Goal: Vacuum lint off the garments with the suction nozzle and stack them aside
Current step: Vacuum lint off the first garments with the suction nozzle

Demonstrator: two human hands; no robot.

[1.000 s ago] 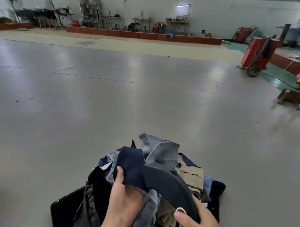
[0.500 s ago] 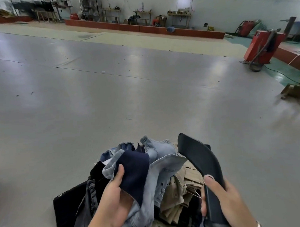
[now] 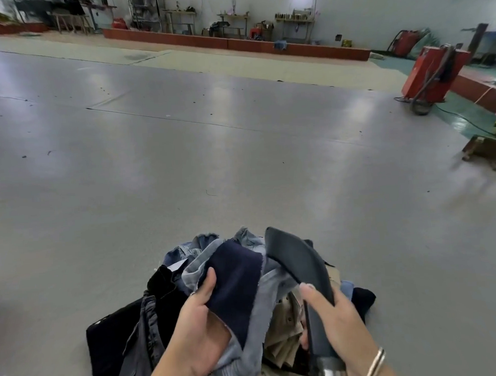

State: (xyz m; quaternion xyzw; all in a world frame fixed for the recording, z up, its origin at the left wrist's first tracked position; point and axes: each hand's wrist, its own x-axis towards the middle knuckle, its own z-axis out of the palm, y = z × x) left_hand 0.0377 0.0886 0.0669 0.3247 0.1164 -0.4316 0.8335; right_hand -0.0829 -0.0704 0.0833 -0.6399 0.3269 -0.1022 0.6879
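The work area is a wide, smooth grey floor [image 3: 240,165] with a dull sheen and scattered dark specks. At the far right a red box-shaped machine [image 3: 434,74] stands on the floor with a dark hose [image 3: 423,97] curving down its front to the ground. A low wooden stool [image 3: 483,151] sits near the right edge. Workbenches [image 3: 235,22] line the far wall behind a low red-brown kerb [image 3: 236,43]. Directly in front of the person lies a heap of garments [image 3: 166,311] on the floor: black fabric at the left, grey-blue denim with frayed edges in the middle, tan cloth [image 3: 285,332] with folds at the right, and a dark piece at the right rim. The left hand [image 3: 198,330] grips a light-blue denim garment [image 3: 247,351] from below, with the thumb pressed onto a navy fabric patch [image 3: 236,284] that lies folded over the denim. The patch is matte, flat and roughly rectangular. The right hand [image 3: 336,322] is curled around the suction nozzle [image 3: 300,259], a smooth, dark grey, curved plastic piece that widens to a flattened mouth, with a metallic collar near the bottom edge. The nozzle mouth stands above the heap, just beside the upper right edge of the navy patch; contact with the cloth cannot be confirmed. A metal bangle [image 3: 374,363] circles the right wrist.
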